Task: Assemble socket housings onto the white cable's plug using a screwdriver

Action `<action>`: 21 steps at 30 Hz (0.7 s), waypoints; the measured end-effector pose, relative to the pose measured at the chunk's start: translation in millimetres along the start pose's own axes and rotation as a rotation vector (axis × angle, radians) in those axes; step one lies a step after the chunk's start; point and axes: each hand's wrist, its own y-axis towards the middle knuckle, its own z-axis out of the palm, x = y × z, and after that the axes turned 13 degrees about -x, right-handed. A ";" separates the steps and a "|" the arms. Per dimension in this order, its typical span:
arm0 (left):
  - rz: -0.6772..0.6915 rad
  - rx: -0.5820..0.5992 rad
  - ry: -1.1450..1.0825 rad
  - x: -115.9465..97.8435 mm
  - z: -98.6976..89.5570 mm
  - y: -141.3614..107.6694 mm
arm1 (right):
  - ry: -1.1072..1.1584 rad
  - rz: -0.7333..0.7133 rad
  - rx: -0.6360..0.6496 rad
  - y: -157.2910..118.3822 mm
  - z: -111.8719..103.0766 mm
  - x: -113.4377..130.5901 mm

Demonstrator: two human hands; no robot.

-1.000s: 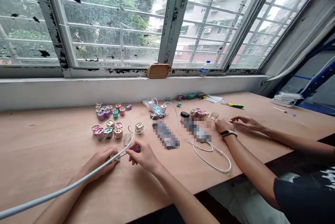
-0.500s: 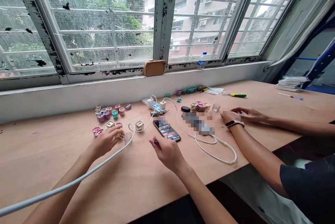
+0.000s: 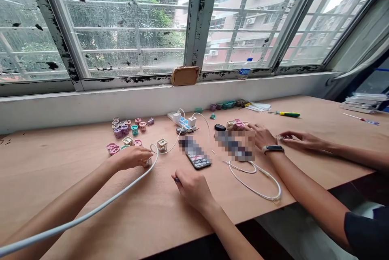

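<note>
My left hand (image 3: 133, 158) is closed, its fingertips down at a small clear box (image 3: 148, 163) on the table. The fingers cover much of the box, so what is in it is hard to see. My right hand (image 3: 193, 190) is held in a loose fist over the table, with a small dark thing (image 3: 176, 179) showing between thumb and fingers; its kind is unclear. Beside the left hand are small pink cube-shaped cases (image 3: 113, 149) and a cream one (image 3: 127, 141). Another cream cube (image 3: 162, 145) stands just right of it, near a white cable (image 3: 133, 185).
A phone (image 3: 199, 160) lies beyond my right hand. Further back are a power strip (image 3: 182, 121) and several coloured cases (image 3: 124, 129). At right, a co-worker's hands (image 3: 264, 138) work near another cable (image 3: 255, 191). A green-yellow screwdriver (image 3: 285, 114) lies behind them.
My left hand has moved slightly right and onto the clear box, which stood uncovered beside it before. My right hand has drawn back from the phone. The co-worker's near hand has shifted toward the pink cases.
</note>
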 end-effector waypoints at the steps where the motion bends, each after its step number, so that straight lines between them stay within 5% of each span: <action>1: 0.000 -0.003 0.011 1.0 0.8 1.0 | -0.007 0.019 0.047 1.2 0.3 1.3; 5: -0.006 -0.034 0.084 8.1 8.8 7.1 | 0.011 0.121 0.174 6.3 0.7 6.9; 11: -0.034 -0.073 0.198 19.4 21.9 23.9 | 0.127 0.031 0.280 12.8 6.1 13.7; 21: -0.057 -0.224 0.309 35.7 37.9 32.9 | 0.051 -0.156 0.035 27.9 47.3 23.7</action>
